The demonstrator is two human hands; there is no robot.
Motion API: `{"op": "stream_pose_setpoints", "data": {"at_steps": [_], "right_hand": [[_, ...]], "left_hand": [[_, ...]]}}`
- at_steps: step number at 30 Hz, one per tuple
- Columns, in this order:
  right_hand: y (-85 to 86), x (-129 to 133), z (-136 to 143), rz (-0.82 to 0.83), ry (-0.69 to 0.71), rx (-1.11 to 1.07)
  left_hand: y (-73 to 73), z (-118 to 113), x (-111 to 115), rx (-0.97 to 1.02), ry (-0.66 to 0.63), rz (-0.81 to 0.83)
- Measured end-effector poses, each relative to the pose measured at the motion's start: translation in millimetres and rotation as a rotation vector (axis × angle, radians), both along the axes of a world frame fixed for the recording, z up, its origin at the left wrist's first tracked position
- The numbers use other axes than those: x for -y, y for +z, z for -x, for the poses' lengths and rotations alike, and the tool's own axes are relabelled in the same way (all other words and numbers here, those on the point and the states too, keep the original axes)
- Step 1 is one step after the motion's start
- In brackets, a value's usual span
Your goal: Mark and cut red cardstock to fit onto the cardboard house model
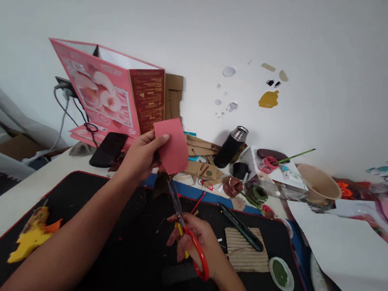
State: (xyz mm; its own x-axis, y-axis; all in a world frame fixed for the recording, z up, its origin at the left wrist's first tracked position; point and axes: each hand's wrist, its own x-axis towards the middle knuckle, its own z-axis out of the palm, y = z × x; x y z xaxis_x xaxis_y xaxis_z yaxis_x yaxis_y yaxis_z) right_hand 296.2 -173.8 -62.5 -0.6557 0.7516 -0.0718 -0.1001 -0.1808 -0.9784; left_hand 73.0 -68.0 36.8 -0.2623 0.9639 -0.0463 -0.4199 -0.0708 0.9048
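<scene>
A piece of pink paper [172, 146] is pinched between the thumb and fingers of my left hand [143, 153], raised above the far edge of the black mat [122, 249]. My right hand [197, 239] grips scissors [177, 204] with red handles. Their blades point up and away, slightly parted, with the tips just below the paper's lower edge. Bits of yellow show between my right fingers; I cannot tell what they belong to. Behind the blades sits a dark, leaf-like piece [162, 184]. Beside my left forearm lies a yellow and orange cutout [34, 234].
Right of my right hand, a utility knife [242, 228] lies across corrugated cardboard [246, 259], near a dish of green paint [281, 273]. Farther back stand a black flask [230, 147], paint pots [233, 186], a pink box [109, 94] and a phone [108, 150].
</scene>
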Motion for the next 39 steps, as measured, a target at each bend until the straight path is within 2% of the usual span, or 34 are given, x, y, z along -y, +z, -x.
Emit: {"op": "stream_pose_setpoints", "data": {"at_steps": [5, 13, 20, 33, 39], "right_hand": [[-8.1, 3, 6, -0.063, -0.09, 0.069], [-3.1, 5, 4, -0.081, -0.142, 0.084], [-3.0, 2, 3, -0.097, -0.198, 0.075], [-0.5, 3, 1, -0.084, -0.183, 0.083], [2.6, 2, 1, -0.057, -0.189, 0.08]], "left_hand": [[-3.0, -5, 1, -0.074, -0.027, -0.021], [-4.0, -23, 9, -0.108, -0.16, -0.067], [-10.2, -27, 10, -0.219, -0.173, -0.081], [-21.7, -28, 7, -0.29, -0.195, -0.107], [-22.2, -30, 8, -0.237, -0.212, -0.131]]}}
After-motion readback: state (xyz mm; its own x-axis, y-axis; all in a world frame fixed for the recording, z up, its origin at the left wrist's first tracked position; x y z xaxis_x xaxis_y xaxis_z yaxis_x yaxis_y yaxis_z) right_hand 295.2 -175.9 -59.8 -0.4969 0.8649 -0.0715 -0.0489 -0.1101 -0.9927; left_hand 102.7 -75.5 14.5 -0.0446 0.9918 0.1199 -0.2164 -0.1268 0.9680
